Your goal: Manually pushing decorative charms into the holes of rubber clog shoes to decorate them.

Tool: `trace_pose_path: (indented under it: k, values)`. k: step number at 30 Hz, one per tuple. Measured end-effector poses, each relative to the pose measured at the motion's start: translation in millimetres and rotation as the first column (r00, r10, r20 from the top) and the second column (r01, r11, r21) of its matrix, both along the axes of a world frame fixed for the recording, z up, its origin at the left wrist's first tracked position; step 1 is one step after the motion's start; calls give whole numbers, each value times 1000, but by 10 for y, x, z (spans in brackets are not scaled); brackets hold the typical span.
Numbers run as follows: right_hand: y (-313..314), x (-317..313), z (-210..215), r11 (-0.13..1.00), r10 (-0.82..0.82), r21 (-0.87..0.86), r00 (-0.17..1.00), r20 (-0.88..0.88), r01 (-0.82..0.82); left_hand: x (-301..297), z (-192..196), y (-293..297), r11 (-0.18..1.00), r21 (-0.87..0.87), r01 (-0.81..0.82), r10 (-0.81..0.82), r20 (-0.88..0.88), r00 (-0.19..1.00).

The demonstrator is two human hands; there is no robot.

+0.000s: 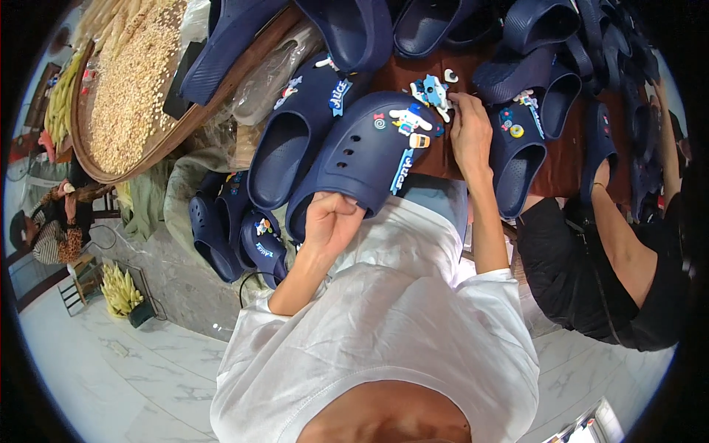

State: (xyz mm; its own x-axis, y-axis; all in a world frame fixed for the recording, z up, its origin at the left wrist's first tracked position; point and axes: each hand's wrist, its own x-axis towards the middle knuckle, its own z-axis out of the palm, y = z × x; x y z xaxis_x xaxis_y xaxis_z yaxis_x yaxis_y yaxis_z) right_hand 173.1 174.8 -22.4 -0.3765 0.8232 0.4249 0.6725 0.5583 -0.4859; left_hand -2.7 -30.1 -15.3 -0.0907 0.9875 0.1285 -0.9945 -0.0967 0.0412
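My left hand (330, 221) grips the heel opening of a navy blue clog (362, 159) that lies on the table edge, its top dotted with small cartoon charms. My right hand (468, 131) reaches past the clog's toe, fingertips on a small cluster of loose blue and white charms (432, 92) lying on the dark red table (561, 159). A second decorated navy clog (295, 136) lies just left of the one I hold. Another decorated clog (517, 151) sits right of my right hand.
Many plain navy clogs (443, 26) pile along the far side. A round woven tray of pale grain (125, 88) sits at far left. More clogs (229, 229) lie on the floor below. A person in black (605, 273) works at my right; another person (48, 221) sits far left.
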Motion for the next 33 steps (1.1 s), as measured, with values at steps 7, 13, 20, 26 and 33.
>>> trace_pose_path:
  k: [7,13,20,26,33]
  values:
    - [70,-152,86,1000,20,-8,998,57,-19,69,368,-57,845,-534,-30,15,-34,999]
    - [127,-269,29,998,34,41,984,176,-42,91,391,-12,809,-584,-68,16,-95,995]
    - [118,-203,122,992,60,-105,996,-61,-66,115,455,33,778,-623,-74,2,-115,993]
    - [-249,-268,731,896,252,-276,909,-331,-349,149,473,58,752,-658,-50,-26,-105,994]
    - [-575,-386,705,805,564,-111,811,-157,-582,127,511,-23,718,-696,-2,-84,-89,992]
